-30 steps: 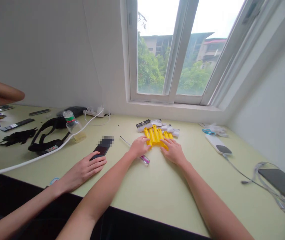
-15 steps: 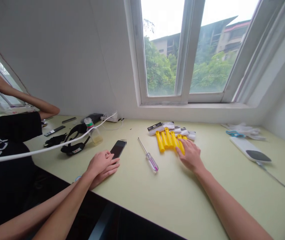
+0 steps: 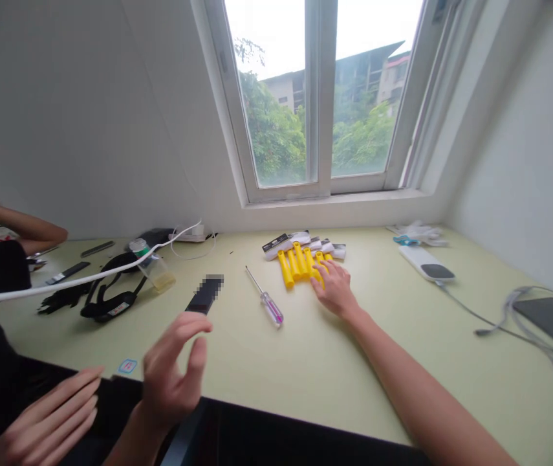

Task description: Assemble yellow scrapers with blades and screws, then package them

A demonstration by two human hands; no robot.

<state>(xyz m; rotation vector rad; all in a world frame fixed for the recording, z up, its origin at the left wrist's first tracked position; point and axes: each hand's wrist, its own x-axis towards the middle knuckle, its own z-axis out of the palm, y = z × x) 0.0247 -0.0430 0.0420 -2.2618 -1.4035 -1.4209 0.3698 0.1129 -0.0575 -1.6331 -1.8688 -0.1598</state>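
Observation:
My right hand (image 3: 335, 288) lies at the right end of a row of yellow-handled tools (image 3: 298, 264), fingertips touching the rightmost handles and thumb apart from the fingers. White wrapped ends with dark labels show behind the handles; the tools' kind cannot be made out. My left hand (image 3: 174, 369) is lifted above the table's front edge, slightly blurred, its fingers curved and thumb apart with nothing between them. Beyond it lies a black phone (image 3: 203, 296). A screwdriver (image 3: 271, 309) with a clear and purple handle rests between the phone and the tools, its tip pointing away.
Another person's hand (image 3: 57, 421) is at lower left. A white cable (image 3: 86, 288) crosses in front of a bottle (image 3: 158, 272) and a black strapped device (image 3: 111, 307). On the right are a white power bank (image 3: 426, 264), a white glove (image 3: 422, 233) and grey cables (image 3: 513, 310).
My left hand has risen from the phone and moved back toward me. The other person's hand has drawn away to the left. My right hand stays at the yellow handles; the view has turned right.

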